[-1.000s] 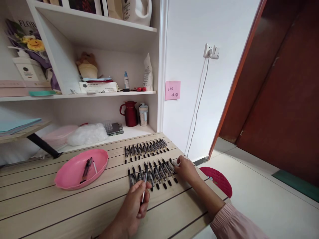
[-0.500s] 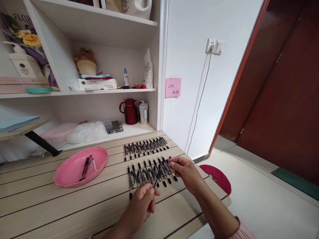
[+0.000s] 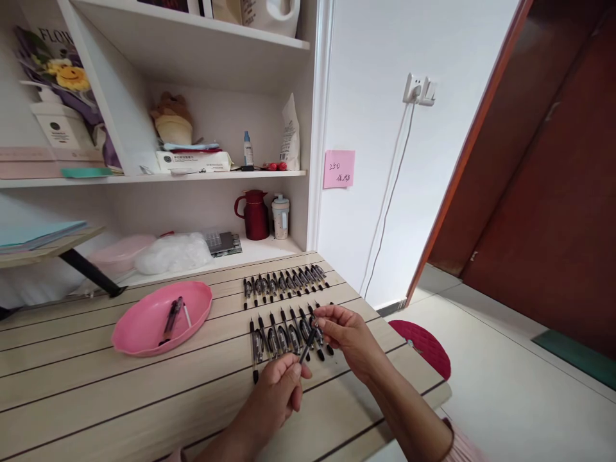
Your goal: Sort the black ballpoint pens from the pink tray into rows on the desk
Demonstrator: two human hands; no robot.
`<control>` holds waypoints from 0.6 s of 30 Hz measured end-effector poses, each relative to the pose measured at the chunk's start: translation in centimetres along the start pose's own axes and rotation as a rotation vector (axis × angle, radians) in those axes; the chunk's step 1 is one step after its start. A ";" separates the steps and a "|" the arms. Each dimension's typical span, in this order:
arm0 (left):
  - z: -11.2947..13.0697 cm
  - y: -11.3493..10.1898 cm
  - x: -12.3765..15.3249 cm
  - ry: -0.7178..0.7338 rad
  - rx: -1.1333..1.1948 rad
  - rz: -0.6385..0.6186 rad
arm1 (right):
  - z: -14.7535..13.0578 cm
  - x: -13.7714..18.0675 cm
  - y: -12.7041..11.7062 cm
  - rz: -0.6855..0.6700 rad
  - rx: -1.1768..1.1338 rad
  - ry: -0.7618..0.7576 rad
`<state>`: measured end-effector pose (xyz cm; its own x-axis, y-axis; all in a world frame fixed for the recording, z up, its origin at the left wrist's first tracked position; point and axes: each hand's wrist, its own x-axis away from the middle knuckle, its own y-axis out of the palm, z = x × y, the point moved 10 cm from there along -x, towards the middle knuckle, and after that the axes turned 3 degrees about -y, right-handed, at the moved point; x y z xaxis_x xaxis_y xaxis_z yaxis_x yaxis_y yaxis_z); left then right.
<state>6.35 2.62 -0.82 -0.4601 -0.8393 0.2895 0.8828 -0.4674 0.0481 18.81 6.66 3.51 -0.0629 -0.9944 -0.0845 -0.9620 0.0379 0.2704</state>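
Two rows of black pens lie on the wooden table (image 3: 96, 398): a far row (image 3: 283, 282) and a near row (image 3: 282, 337). My left hand (image 3: 279, 394) is closed around the lower end of a pen (image 3: 308, 337) that points up and to the right. My right hand (image 3: 344, 333) pinches a small pen part at that pen's upper tip, just above the right end of the near row. A pink oval tray (image 3: 144, 327) to the left holds two pens and a thin refill.
White shelves behind the table hold a red jug (image 3: 255, 215), a small cup (image 3: 280, 217), a plastic bag (image 3: 173, 251) and boxes. A pink note (image 3: 339, 169) is stuck on the wall. A red stool (image 3: 423, 346) stands by the table's right edge.
My right hand has lifted off the right end of the near row and come to the tip of the pen. My left hand has tilted that pen towards it.
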 end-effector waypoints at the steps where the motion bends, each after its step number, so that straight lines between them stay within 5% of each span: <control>1: 0.0 -0.1 0.0 0.005 0.000 0.008 | 0.1 0.1 0.1 -0.004 -0.010 0.015; 8: 0.3 -0.1 0.1 0.053 -0.021 0.015 | 1.4 0.5 1.0 -0.107 -0.087 0.154; 18: 2.8 -1.1 0.8 0.253 -0.284 0.156 | 0.8 0.5 1.3 -0.065 0.002 0.072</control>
<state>5.25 3.23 2.07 -0.3633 -0.9313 0.0261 0.8987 -0.3577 -0.2536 17.35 6.31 3.06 0.0185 -0.9993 -0.0322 -0.9639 -0.0264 0.2648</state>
